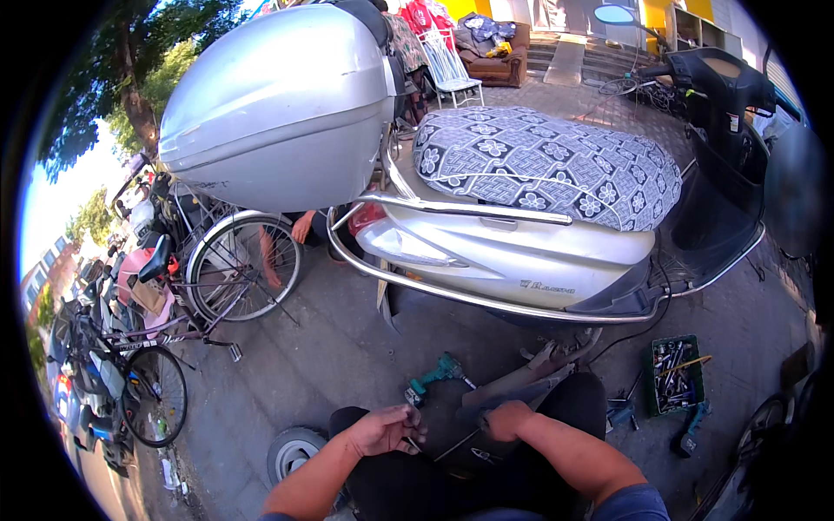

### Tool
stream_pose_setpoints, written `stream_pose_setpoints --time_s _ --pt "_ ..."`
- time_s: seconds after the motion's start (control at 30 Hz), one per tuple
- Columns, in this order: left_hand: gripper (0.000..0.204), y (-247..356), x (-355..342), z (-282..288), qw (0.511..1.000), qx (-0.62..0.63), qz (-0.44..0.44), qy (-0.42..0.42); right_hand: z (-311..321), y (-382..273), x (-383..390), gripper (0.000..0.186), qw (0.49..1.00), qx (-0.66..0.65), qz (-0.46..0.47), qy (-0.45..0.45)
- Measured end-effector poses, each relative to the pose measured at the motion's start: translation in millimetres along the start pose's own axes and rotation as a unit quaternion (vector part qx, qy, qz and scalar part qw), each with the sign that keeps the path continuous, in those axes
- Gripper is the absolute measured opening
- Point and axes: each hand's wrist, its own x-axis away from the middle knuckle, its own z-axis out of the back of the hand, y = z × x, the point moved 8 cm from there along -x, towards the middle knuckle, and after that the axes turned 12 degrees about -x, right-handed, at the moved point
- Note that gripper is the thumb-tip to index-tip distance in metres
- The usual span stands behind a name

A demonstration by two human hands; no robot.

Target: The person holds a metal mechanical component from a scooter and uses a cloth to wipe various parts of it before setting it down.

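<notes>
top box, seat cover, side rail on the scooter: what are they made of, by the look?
Top box: likely moulded plastic, silver satin paint, soft sheen. Seat cover: fabric, grey-and-white flower print, matte, slightly wrinkled. Side rail: metal tube, probably chromed or polished steel, with bright mirror-like highlights.

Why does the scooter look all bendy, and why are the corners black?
In the head view, the fisheye lens curves straight edges, so the scooter's chrome rail bows; the corners are black outside the round picture. Bright sun glares on the silver top box, while the left hand and right hand sit in shade, slightly soft.
</notes>
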Motion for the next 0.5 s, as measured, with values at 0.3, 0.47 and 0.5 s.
stream_pose_setpoints --time_s 0.3,0.47,0.5 --pt "0.07 -6 32 -10 0.948 0.151 0.231 -0.161 -6 -27 -27 0.043 0.995 -0.071 0.07 -0.002" --pt "0.079 18 6 11 0.92 0.208 0.267 -0.196 1 -5 -62 0.04 0.993 -0.103 0.04 -0.044" --pt "0.08 20 2 14 0.915 0.221 0.266 -0.205 6 -2 -65 0.039 0.992 -0.113 0.032 -0.037"
